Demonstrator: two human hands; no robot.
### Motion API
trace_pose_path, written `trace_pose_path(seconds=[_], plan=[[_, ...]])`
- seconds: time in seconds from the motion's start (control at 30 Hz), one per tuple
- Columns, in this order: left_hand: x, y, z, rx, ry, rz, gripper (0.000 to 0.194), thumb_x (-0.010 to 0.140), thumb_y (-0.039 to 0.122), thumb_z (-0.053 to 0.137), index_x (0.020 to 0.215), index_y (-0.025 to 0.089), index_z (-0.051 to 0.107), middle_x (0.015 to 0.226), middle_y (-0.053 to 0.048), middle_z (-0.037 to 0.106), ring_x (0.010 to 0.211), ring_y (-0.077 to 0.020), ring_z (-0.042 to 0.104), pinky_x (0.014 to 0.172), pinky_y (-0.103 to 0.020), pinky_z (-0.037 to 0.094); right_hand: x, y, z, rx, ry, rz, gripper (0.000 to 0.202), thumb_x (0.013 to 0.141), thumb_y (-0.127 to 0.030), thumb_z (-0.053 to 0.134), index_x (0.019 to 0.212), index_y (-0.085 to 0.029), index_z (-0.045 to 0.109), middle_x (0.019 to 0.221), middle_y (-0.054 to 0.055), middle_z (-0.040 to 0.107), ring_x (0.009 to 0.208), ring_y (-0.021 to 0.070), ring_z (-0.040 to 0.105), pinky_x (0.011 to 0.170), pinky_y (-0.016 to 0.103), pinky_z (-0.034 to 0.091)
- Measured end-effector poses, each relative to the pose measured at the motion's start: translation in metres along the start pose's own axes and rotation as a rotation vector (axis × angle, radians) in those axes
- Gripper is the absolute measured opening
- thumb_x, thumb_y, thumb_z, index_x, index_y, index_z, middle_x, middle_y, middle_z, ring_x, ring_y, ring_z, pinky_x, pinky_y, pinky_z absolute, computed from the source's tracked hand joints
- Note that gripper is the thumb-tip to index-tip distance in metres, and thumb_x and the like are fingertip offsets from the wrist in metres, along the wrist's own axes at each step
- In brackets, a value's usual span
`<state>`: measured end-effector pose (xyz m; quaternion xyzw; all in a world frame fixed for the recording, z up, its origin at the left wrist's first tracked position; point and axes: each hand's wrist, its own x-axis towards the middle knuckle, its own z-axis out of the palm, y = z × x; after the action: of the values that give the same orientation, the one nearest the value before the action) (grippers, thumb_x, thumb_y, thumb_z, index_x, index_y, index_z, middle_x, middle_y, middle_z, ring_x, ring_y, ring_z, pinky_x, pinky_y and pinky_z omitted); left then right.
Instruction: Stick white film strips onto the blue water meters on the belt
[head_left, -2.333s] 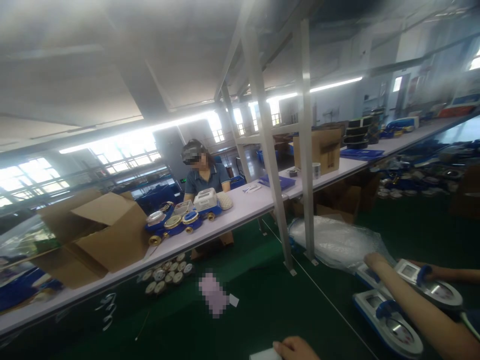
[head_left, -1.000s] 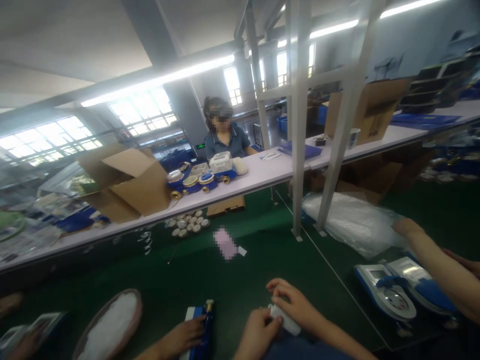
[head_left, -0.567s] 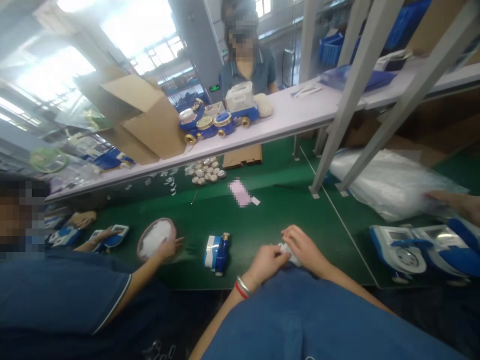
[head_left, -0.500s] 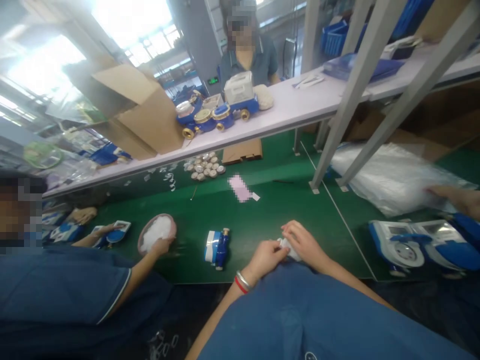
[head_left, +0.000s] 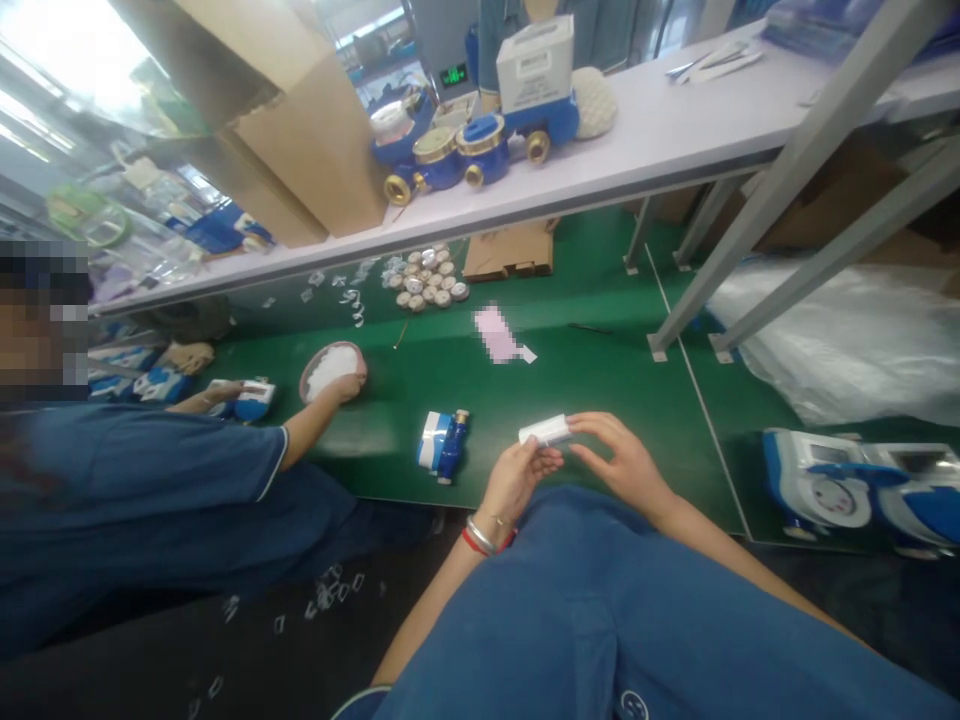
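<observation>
In the head view, compared with the earlier frame, the two hands have been moved a little apart, and the white piece [head_left: 545, 431], which was mostly covered by them, is now shown along its length. The camera has also been turned more downward.

The white piece is held in front of the body, above the near edge of the green table [head_left: 390, 410]. By the left hand [head_left: 516, 475] it is pinched near its left end: the thumb is laid on it, and the other fingers are bent below. By the right hand [head_left: 626, 462] only the other end is touched, with the tips of the long fingers; the thumb is kept apart, so this hand is rather spread.

It can be judged that the piece is light and quite stiff, perhaps of plastic, with a smooth surface which may slip a little. It would be best taken by its two long sides, without strong pressing. If it is thin-walled cannot be told.

Both forearms are brought in from the sides, and the wrists are kept low, near the blue shirt [head_left: 540, 620]. The left palm is turned partly upward, and the right one is turned inward. To the left, a blue-and-white meter [head_left: 442, 445] is placed on the table, well apart from the hands.
</observation>
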<state>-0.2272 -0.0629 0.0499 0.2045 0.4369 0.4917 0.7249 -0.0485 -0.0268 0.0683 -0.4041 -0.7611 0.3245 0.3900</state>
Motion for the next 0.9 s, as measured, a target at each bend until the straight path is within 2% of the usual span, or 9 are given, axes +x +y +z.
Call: trace_pose_path(seconds=[0.2,0.47,0.7,0.9], plan=[[-0.024,0.004,-0.014,0.022,-0.027,0.010,0.026,0.074,0.024,0.063,0.093,0.008,0.063,0.083,-0.010,0.065,0.076,-0.0152,0.061,0.081,-0.031,0.044,0.004,-0.007,0.018,-0.039,-0.073,-0.015,0.018,0.082,-0.027,0.053,0.098,-0.024,0.058,0.100,0.004,0.060,0.099,0.0177,0.052,0.088,0.037,0.043],[-0.039,0.018,-0.048,0.068,0.033,0.012,0.025,0.074,0.029,0.062,0.086,0.008,0.064,0.081,-0.011,0.065,0.073,-0.0151,0.061,0.079,-0.032,0.044,0.019,-0.018,0.053,0.010,-0.148,0.012,0.008,0.081,-0.028,0.054,0.085,-0.022,0.058,0.092,0.003,0.060,0.093,0.0162,0.053,0.085,0.035,0.043],[-0.048,0.037,-0.093,0.009,0.077,-0.047,0.027,0.075,0.031,0.062,0.089,0.008,0.063,0.083,-0.010,0.065,0.074,-0.0136,0.061,0.077,-0.029,0.045,0.041,-0.026,0.100,-0.006,-0.220,0.016,0.007,0.080,-0.027,0.054,0.083,-0.022,0.058,0.092,0.002,0.062,0.092,0.0157,0.054,0.084,0.034,0.043],[-0.054,0.047,-0.144,-0.166,0.165,-0.161,0.025,0.074,0.028,0.064,0.090,0.009,0.062,0.080,-0.009,0.065,0.071,-0.0124,0.061,0.073,-0.027,0.047,0.061,-0.029,0.156,-0.167,-0.331,-0.143,0.012,0.082,-0.025,0.050,0.086,-0.024,0.061,0.099,0.002,0.065,0.096,0.0176,0.055,0.096,0.044,0.034]])
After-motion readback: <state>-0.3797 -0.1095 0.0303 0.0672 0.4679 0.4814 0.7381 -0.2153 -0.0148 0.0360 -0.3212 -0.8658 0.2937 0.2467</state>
